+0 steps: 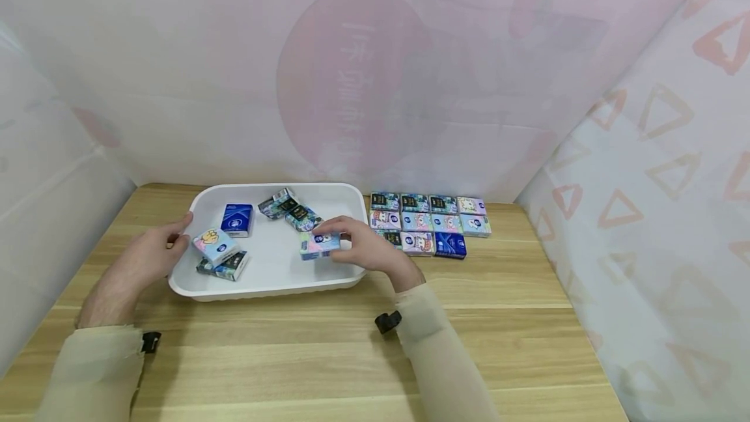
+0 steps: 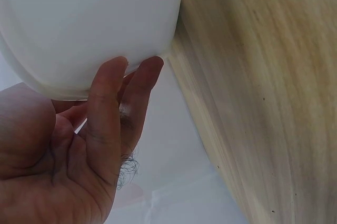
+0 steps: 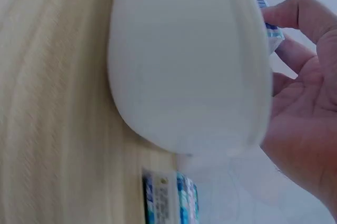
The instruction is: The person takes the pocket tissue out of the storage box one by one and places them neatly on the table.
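Observation:
The right hand (image 1: 369, 246) pinches a pastel blue and green tissue pack (image 1: 319, 245) over the right part of the white tray (image 1: 269, 285); in the right wrist view thumb and fingers (image 3: 308, 50) hold it beyond the tray wall (image 3: 184, 66). At the tray's left end, the left hand (image 1: 143, 259) grips the rim; the left wrist view shows its fingers (image 2: 105, 113) against the tray's outside (image 2: 95, 29). Inside the tray lie a dark blue pack (image 1: 237, 220), a pack with a yellow figure (image 1: 215, 245) on top of a dark floral one (image 1: 231, 267), and two dark floral packs (image 1: 278, 203) (image 1: 303, 217).
Right of the tray, several packs stand in three rows on the wooden table (image 1: 293, 357), among them a dark blue one (image 1: 450, 245) and a light blue one (image 1: 475, 225). A pale printed sheet (image 1: 234, 83) rises behind the table and at both sides.

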`<state>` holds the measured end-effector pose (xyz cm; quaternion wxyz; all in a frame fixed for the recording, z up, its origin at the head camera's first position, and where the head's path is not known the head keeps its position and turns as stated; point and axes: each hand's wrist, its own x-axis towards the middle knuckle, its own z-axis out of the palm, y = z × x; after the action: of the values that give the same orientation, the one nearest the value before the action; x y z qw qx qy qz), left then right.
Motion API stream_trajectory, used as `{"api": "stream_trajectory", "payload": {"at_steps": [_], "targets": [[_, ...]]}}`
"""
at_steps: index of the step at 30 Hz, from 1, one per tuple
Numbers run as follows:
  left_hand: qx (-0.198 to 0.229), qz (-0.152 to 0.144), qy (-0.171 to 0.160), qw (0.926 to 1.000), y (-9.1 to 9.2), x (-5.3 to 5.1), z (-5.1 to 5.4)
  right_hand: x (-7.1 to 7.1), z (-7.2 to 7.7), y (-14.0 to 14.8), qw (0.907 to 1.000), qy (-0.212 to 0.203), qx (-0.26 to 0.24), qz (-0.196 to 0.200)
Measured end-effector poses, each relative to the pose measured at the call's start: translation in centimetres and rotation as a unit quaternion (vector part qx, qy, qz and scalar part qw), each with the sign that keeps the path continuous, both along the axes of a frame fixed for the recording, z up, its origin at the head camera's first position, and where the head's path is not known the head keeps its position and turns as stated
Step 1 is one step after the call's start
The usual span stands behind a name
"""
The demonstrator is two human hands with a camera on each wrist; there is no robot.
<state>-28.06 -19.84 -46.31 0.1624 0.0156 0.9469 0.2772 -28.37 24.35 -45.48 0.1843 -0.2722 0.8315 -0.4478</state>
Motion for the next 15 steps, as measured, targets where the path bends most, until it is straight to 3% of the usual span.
{"api": "stream_trajectory", "payload": {"at_steps": [10,15], "targets": [[0.003,0.006,-0.007,1.0,0.0,0.0,0.2,-0.4,1.4,3.8,0.9994,0.018,0.015,-0.025],[0.003,0.005,-0.004,1.0,0.0,0.0,0.2,-0.4,2.1,6.2,0.9983,0.006,0.022,-0.053]]}}
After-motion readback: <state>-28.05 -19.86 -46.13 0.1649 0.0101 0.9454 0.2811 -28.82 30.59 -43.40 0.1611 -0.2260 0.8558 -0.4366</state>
